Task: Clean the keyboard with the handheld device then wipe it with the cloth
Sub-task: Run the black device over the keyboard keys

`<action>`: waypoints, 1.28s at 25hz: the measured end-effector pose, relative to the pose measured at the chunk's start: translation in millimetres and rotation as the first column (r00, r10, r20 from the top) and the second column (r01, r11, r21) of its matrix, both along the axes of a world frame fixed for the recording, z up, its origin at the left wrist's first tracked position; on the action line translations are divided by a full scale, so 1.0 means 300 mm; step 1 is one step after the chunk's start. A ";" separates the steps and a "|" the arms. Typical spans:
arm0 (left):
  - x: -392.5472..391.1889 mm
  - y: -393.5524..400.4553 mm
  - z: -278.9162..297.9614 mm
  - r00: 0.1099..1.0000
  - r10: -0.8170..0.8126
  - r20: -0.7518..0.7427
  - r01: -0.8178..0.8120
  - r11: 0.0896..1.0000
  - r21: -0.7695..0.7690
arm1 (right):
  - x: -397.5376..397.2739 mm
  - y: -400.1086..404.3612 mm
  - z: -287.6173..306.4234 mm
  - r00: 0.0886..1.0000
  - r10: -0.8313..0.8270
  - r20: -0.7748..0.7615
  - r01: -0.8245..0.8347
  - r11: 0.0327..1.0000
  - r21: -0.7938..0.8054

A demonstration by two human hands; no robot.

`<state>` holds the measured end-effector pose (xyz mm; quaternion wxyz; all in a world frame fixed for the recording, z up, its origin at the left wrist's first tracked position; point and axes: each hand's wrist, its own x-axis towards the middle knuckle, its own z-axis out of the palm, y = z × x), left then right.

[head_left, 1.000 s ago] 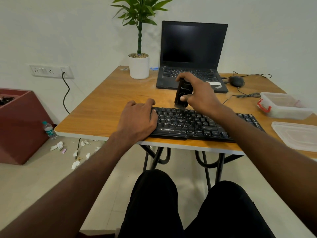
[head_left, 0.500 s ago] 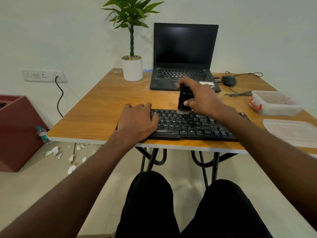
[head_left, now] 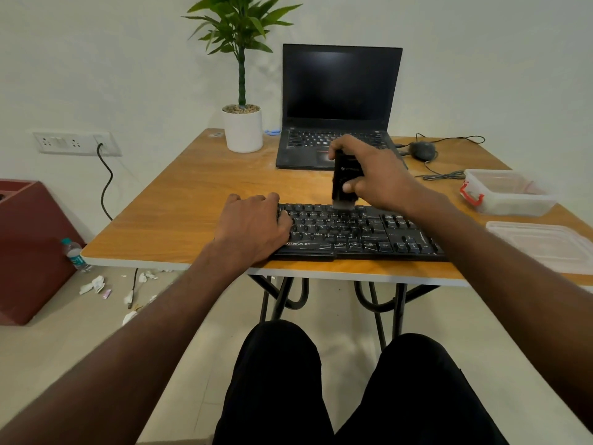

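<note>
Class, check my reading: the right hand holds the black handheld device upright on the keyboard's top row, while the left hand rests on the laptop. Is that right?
Not quite. The head view shows the left hand resting on the left end of the keyboard, not the laptop. The right hand does hold the handheld device upright on its top row.

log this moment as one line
stage: device pass | right hand: grips handheld device, tip on keyboard top row | left hand: rests on keyboard

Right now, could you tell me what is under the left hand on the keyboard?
The left hand rests flat on the left end of the black keyboard, fingers straight. The keys beneath it and that end's edge are covered, so nothing more can be made out there.
</note>
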<state>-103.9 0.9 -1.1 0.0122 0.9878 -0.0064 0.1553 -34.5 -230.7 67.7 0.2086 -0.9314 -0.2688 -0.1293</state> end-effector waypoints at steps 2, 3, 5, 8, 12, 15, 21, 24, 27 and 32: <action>0.003 0.004 -0.002 1.000 0.000 -0.016 0.000 1.000 0.012 | -0.002 -0.035 -0.014 1.000 -0.024 -0.017 0.024 0.999 -0.030; 0.002 0.003 -0.003 1.000 -0.003 -0.014 0.003 1.000 0.021 | 0.003 -0.054 -0.015 0.998 -0.070 0.005 0.070 0.997 -0.031; -0.001 0.003 -0.004 1.000 -0.009 -0.012 0.009 1.000 0.019 | 0.009 -0.075 -0.010 0.993 -0.111 0.030 0.110 0.993 0.030; 0.000 0.007 -0.004 1.000 -0.008 -0.011 0.009 1.000 0.017 | -0.002 -0.084 -0.030 0.999 -0.032 -0.016 0.033 0.996 0.082; -0.005 0.001 -0.002 1.000 -0.010 -0.012 0.010 1.000 0.023 | 0.006 -0.128 -0.042 0.986 -0.148 0.073 0.147 0.989 0.017; -0.004 0.004 0.004 1.000 -0.003 -0.006 0.003 1.000 0.031 | 0.004 -0.117 -0.042 0.999 0.003 -0.032 0.002 0.989 0.147; -0.012 0.001 0.009 0.999 0.007 -0.034 -0.007 1.000 0.002 | 0.008 -0.198 -0.036 0.992 -0.122 -0.043 0.128 0.971 0.201; -0.024 -0.035 0.022 1.000 0.011 0.008 -0.010 0.993 -0.116 | -0.010 -0.271 -0.047 0.984 -0.178 -0.030 0.174 0.893 0.415; -0.057 -0.151 0.019 0.994 -0.039 0.102 0.058 0.980 -0.190 | -0.016 -0.315 -0.059 0.977 -0.209 -0.035 0.197 0.836 0.511; -0.043 -0.325 -0.002 0.987 -0.096 0.128 0.115 0.981 -0.155 | -0.023 -0.303 -0.080 0.990 -0.051 -0.133 0.116 0.830 0.546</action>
